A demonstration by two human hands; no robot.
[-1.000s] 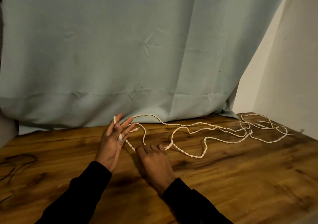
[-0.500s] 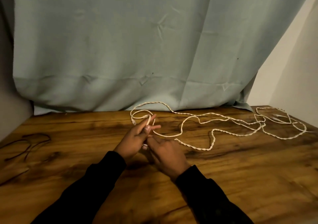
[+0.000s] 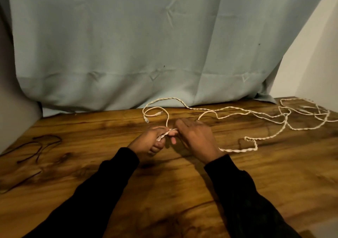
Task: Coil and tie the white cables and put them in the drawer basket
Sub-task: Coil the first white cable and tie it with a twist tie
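Starting the coil at the cable's near end

My left hand point(image 3: 149, 142) gripped the white cable point(image 3: 237, 150) in curled fingers; my right hand point(image 3: 196, 139) lay flat-fingered beside it. The rest trailed far right across the worktop point(image 3: 164, 192): light, limp, tangle-prone, best gathered near the plugs.

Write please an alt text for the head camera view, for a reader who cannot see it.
Two hands in black sleeves work a twisted white cable on a wooden table: the left hand grips it and the right hand lies over it. The rest trails loose to the right, before a pale curtain; a dark cord lies far left.
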